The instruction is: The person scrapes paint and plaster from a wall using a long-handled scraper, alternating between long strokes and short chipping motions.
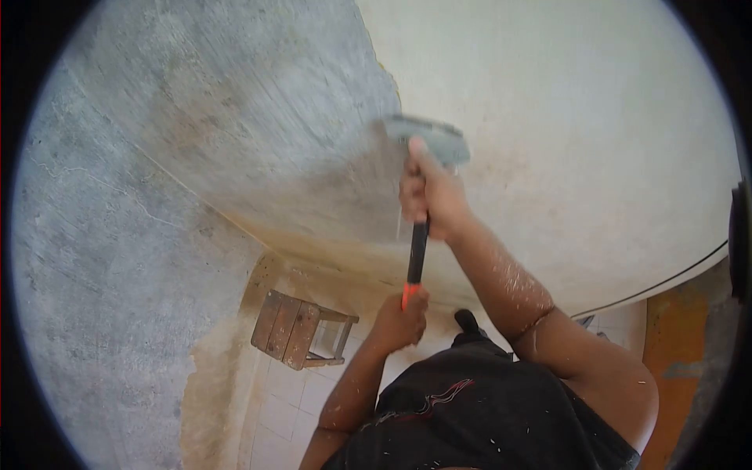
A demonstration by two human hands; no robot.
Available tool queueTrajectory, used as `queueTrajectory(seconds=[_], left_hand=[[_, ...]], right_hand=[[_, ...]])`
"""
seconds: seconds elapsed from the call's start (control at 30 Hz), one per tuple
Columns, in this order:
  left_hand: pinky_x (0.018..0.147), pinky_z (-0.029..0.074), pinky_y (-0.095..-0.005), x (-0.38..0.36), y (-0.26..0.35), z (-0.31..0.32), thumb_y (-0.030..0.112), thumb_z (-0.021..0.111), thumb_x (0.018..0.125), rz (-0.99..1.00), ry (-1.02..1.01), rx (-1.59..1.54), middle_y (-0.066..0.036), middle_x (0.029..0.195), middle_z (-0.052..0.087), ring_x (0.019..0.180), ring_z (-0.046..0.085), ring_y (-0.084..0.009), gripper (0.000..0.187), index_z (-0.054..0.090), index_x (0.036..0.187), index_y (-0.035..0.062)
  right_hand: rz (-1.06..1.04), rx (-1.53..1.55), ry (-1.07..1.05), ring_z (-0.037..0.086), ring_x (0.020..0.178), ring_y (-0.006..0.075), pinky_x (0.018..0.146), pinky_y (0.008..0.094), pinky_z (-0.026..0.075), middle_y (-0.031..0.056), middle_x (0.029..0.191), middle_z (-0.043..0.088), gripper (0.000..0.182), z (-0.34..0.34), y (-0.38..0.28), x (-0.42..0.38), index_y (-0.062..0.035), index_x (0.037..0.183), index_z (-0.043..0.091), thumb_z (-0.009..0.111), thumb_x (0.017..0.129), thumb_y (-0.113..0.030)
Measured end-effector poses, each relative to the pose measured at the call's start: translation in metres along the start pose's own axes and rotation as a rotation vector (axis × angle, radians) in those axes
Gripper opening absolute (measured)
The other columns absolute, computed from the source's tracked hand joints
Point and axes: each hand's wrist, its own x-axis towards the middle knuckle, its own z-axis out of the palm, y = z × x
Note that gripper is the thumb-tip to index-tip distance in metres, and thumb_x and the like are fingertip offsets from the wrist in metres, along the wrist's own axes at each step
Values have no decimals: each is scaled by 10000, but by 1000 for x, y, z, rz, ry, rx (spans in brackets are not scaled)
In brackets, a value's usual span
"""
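Observation:
Both my hands grip a long-handled scraper with a black shaft and an orange-red band near its lower end. My right hand is wrapped round the upper shaft, thumb pointing up, just below the head. My left hand is closed round the bottom of the handle, by the orange-red part. At the top, a flat grey-green piece, blurred by motion, overlaps the line between bare grey wall and pale painted wall. Specks of white debris lie on my right forearm.
A small wooden stool stands on the white tiled floor at lower left. A dark cable runs along the right side. An orange-brown panel stands at lower right. Brown stained plaster lies along the wall's lower edge.

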Motion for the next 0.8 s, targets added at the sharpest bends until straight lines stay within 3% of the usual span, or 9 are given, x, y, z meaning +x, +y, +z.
queueTrajectory(seconds=[0.07,0.2,0.27,0.3,0.43,0.5,0.63,0.73,0.8], left_hand=[[337,334,-263,-9,-14,8,436,475,884,-126,92,-30,-1,442,400,337,405,-114,443,419,621,84],[345,340,-262,-8,-10,-1,429,484,882,-229,92,-64,-6,450,415,348,411,-113,440,433,638,68],[352,344,-260,-4,10,-9,430,493,877,-116,63,10,-10,455,421,357,420,-112,435,447,663,54],[352,345,-260,-7,18,-9,430,503,873,-111,124,113,-9,452,421,358,424,-110,434,457,672,48],[349,343,-260,-9,-5,-6,447,494,872,-107,130,49,-12,443,417,349,421,-115,460,445,639,54],[343,339,-261,-11,-18,-2,462,478,875,-220,81,-74,-13,431,409,339,417,-120,480,425,608,66],[334,333,-263,-15,-5,-6,440,463,888,-181,126,-1,-9,421,393,328,404,-115,470,408,596,76],[327,325,-271,-25,23,-5,352,400,925,-202,87,83,-20,438,382,324,374,-111,408,391,619,82],[330,328,-270,-24,20,1,366,400,924,-177,145,95,-19,439,383,331,381,-115,423,390,609,85]], right_hand=[[188,-28,132,256,353,48,323,205,213,-53,501,321,344,-11,23,-3,-150,703,388,541,849,-421],[290,-39,130,247,353,44,325,202,213,-58,501,312,346,-8,20,6,-160,704,386,519,856,-441],[217,70,-43,235,351,41,325,205,212,-65,501,300,353,7,-3,12,-172,701,383,505,855,-465],[204,40,-35,235,360,38,330,204,215,-72,503,292,354,12,-4,11,-177,702,378,496,859,-471],[234,76,-87,248,366,42,337,201,224,-66,508,299,350,-6,14,10,-174,710,376,510,854,-464],[371,85,-41,259,371,46,343,204,233,-60,512,306,347,-15,28,9,-174,705,373,521,852,-452],[421,127,-60,268,374,51,346,208,239,-56,517,313,351,-8,16,7,-171,692,372,530,850,-442],[322,156,-131,277,377,56,347,212,242,-56,521,319,352,5,-3,5,-165,685,374,534,850,-432],[273,159,-154,283,376,58,349,213,245,-56,524,329,341,1,3,7,-158,694,385,541,850,-417]])
